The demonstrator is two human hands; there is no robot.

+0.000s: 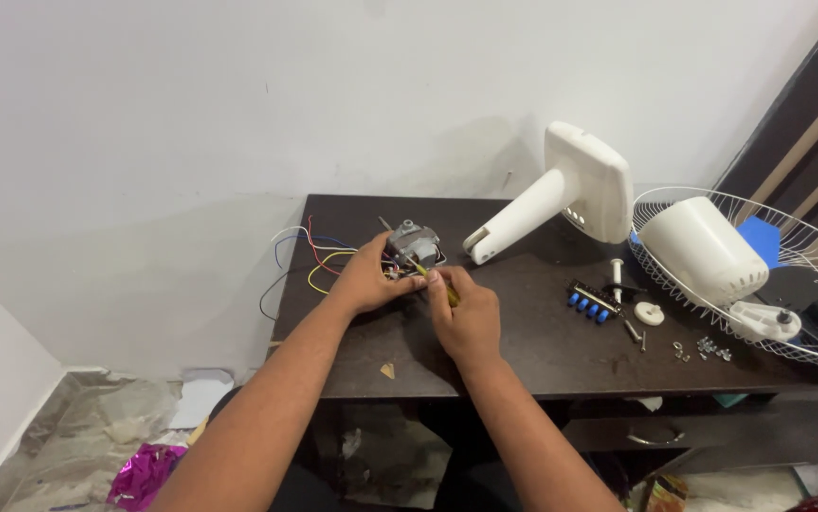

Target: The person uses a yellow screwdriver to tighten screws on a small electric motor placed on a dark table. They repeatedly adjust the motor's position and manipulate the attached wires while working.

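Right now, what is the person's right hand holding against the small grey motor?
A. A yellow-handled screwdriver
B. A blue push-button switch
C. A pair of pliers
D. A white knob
A: the right hand grips a yellow-handled screwdriver whose tip meets the motor, which the left hand steadies.

A crumpled shiny magenta foil wrapper [144, 474] lies on the floor, lower left.

A home repair corner: dark table [523, 351] strewn with fan parts [703, 248], plain wall [191, 123].
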